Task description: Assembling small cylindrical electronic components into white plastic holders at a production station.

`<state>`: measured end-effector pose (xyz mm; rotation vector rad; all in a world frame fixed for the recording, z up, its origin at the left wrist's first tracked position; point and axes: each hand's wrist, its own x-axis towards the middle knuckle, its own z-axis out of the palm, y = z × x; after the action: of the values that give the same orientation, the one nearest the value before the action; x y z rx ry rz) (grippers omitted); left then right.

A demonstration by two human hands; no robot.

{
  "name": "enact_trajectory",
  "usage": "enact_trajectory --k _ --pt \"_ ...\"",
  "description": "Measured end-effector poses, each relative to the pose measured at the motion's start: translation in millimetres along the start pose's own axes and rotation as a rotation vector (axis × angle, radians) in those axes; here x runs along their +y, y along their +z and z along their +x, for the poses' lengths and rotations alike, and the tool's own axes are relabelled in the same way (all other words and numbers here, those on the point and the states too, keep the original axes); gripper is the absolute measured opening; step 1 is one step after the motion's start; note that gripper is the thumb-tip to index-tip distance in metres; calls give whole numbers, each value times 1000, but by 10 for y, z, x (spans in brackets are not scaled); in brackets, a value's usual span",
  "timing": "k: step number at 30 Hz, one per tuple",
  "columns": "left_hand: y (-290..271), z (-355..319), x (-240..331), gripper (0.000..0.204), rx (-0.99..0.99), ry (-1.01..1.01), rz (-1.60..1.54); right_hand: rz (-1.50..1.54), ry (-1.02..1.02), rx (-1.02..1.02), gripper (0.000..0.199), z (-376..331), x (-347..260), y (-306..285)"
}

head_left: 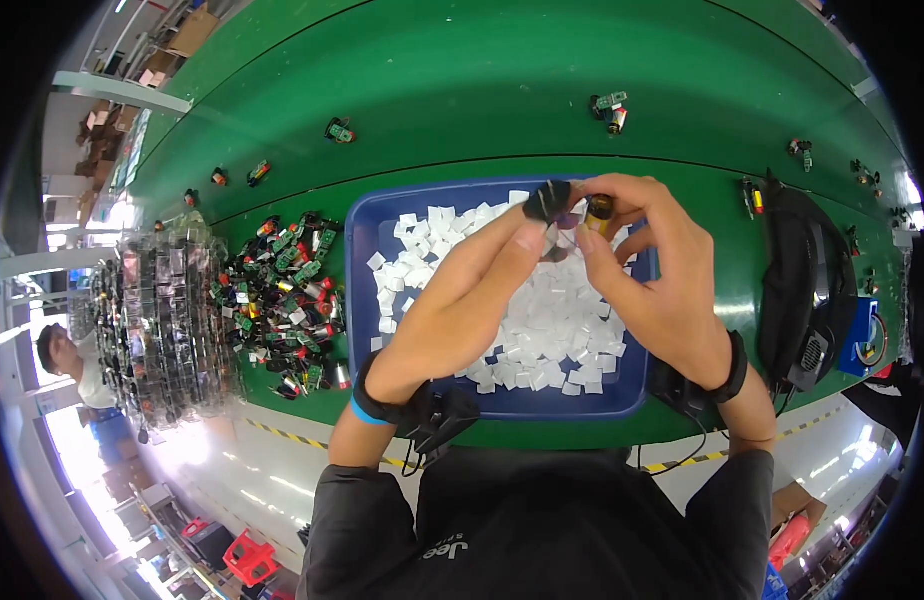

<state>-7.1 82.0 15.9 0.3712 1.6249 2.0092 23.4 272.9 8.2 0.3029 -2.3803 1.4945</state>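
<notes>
blue tray [367, 235] holds white squares [547, 325].

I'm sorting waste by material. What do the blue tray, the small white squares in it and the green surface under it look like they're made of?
The blue tray looks like moulded plastic: smooth, uniformly coloured, with rounded corners. The white squares look like thin matt foam or paper pads; which cannot be told. The green surface looks like a rubbery belt, matt with a faint sheen.
</notes>
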Motion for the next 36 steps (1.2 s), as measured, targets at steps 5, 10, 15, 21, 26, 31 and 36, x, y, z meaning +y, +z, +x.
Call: enact_trajectory --k 5,10,15,21,26,31,36 --pt "84 -19 46 40 120 175 350 -46 -17 27 32 12 -22 -46" --pt "-9 -37 -54 46 60 203 503 62 -10 -15 31 -6 18 -48" --pt "4 -52 -106 42 129 314 598 -6 -208 -60 31 0 72 -41" --pt "-6 -71 -28 40 14 159 195 153 63 -69 32 -61 -84 -59" --pt "-15 -60 -127 38 -25 260 122 372 249 -54 35 -29 -113 -76" --pt "-50 -49 -125 39 -32 281 196 175 73 -43 41 -4 -65 -99" --pt "-91 -45 9 32 -20 194 317 -23 -69 -137 49 14 -13 -145"
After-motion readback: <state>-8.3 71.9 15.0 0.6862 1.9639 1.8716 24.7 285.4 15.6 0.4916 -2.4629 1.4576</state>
